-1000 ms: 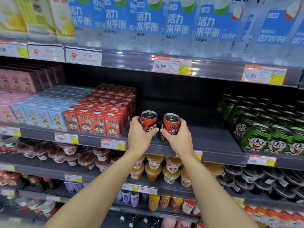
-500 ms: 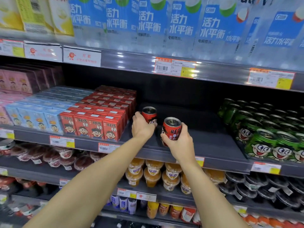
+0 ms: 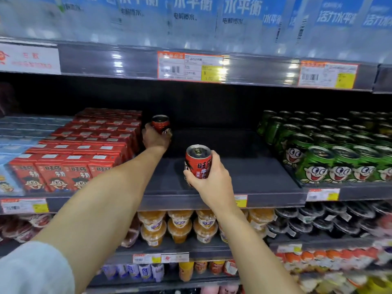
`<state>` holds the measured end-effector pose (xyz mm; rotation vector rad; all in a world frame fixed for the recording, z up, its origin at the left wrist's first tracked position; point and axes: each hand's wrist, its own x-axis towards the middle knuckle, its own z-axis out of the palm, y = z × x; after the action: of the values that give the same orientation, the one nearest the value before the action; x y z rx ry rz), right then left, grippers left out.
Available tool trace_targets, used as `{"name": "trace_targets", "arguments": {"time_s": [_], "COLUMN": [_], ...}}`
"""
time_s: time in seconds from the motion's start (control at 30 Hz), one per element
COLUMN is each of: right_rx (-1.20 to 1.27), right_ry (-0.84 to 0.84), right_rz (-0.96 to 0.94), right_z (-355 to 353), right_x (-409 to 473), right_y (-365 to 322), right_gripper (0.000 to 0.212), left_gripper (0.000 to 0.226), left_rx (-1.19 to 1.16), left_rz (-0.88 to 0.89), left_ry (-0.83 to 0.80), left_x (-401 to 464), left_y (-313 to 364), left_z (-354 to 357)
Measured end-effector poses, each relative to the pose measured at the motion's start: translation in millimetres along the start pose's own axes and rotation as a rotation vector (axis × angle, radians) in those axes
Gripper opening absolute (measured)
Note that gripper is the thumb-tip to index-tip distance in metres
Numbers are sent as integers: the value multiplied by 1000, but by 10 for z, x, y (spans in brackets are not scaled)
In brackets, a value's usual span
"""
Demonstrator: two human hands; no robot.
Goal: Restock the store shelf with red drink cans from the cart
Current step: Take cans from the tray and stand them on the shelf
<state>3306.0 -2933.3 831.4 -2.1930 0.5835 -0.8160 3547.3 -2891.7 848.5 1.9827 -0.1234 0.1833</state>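
Observation:
My left hand (image 3: 154,139) reaches deep into the dark shelf bay (image 3: 244,166) and grips a red drink can (image 3: 161,123) held upright near the back, right beside the red cartons. My right hand (image 3: 209,181) holds a second red can (image 3: 198,160) above the front part of the same bay, slightly tilted, its silver top showing. Whether the far can touches the shelf floor is hidden by my hand. The cart is out of view.
Red drink cartons (image 3: 84,149) fill the shelf left of the bay, green cans (image 3: 331,151) the right. Bottled water packs stand on the shelf above (image 3: 191,66). Orange jelly cups (image 3: 180,225) sit on the shelf below.
My left hand has pushed its can farther back into the bay. My right hand with its can stays near the front. The camera has moved closer to the shelf.

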Motion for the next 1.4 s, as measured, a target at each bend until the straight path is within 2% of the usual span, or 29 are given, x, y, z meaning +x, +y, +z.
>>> {"name": "trace_targets", "arguments": {"time_s": [0.27, 0.43, 0.6, 0.77, 1.03, 1.1, 1.23, 1.4], "right_rx": [-6, -15, -24, -26, -7, -5, 18, 5], "right_ry": [3, 27, 11, 8, -34, -49, -76, -74], "right_rz": [-3, -15, -10, -7, 22, 31, 43, 36], "right_z": [12, 7, 23, 19, -23, -38, -63, -67], "right_x": [-12, 5, 19, 22, 6, 8, 11, 11], "right_y": [9, 55, 39, 25, -25, -32, -42, -46], "right_gripper": [86, 86, 89, 88, 88, 90, 92, 90], "left_gripper": [70, 60, 64, 64, 92, 89, 55, 70], "left_rx": [-12, -66, -63, 155, 485, 573, 732, 756], "left_rz": [-2, 43, 46, 47, 55, 98, 203, 331], "left_ry": [-13, -36, -43, -47, -242, -297, -391, -450], "left_x": [263, 226, 235, 142, -254, -460, -873, -1221], "left_y": [9, 23, 9, 34, 161, 150, 15, -230], "left_z": [107, 82, 49, 28, -233, -388, -669, -945]}}
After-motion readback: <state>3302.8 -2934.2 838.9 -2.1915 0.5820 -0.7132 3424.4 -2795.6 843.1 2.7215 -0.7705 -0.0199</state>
